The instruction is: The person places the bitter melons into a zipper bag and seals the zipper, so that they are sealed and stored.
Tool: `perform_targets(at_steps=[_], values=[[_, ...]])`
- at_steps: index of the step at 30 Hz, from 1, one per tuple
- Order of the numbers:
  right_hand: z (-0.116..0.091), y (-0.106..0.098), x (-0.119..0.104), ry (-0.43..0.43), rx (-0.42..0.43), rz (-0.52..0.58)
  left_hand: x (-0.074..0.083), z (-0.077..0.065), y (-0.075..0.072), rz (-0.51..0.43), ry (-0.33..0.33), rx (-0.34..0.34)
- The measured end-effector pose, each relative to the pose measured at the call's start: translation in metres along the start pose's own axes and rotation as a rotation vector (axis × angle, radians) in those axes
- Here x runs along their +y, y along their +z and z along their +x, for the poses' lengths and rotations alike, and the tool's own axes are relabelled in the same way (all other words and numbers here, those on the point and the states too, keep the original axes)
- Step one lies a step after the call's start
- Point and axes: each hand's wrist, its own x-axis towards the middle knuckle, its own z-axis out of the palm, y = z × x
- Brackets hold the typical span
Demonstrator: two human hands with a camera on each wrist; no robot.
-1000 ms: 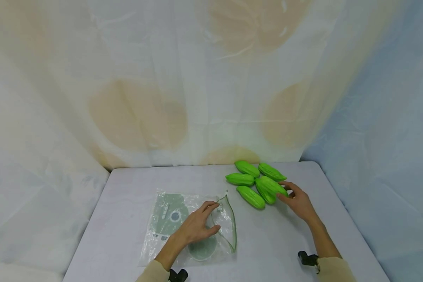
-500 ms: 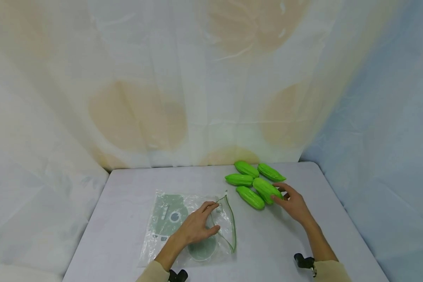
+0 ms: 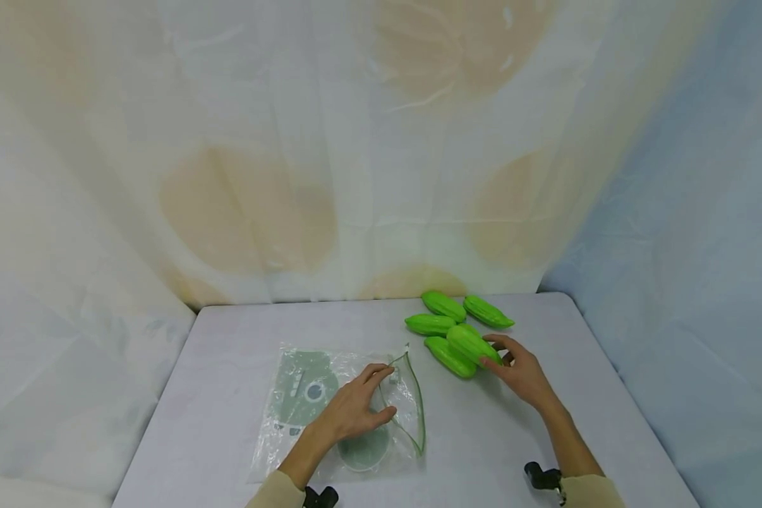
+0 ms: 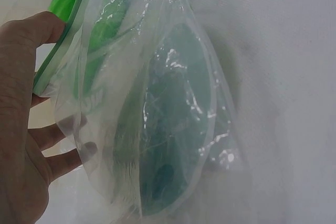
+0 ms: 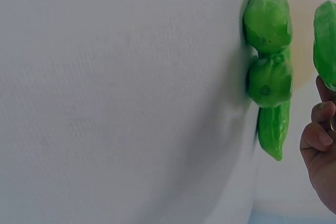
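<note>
My right hand (image 3: 522, 374) pinches the end of a bright green ridged bitter melon (image 3: 472, 343) between thumb and fingers. This melon is lifted above the others, and part of it shows at the edge of the right wrist view (image 5: 326, 40). My left hand (image 3: 354, 406) lies at the mouth of a clear plastic zip bag (image 3: 305, 388) with green print. In the left wrist view, its thumb and fingers (image 4: 60, 163) are spread at the green zip edge (image 4: 58, 51), and some fingertips show through the plastic. The bag's mouth gapes toward the melons.
Several more bitter melons lie grouped on the white table (image 3: 228, 374) near its back edge, among them one at the back (image 3: 443, 305), one at the right (image 3: 489, 312) and one in front (image 3: 449, 358). Patterned curtains (image 3: 381, 176) surround the table.
My right hand has carried its bitter melon leftward and slightly nearer, above the front melon of the group. The left hand and the bag have stayed put.
</note>
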Motion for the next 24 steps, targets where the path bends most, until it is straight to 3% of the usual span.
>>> perform_targets(at_steps=[24], values=[[-0.010, 0.015, -0.018, -0.082, -0.041, 0.051, 0.000, 0.001, 0.001, 0.011, 0.000, -0.003]])
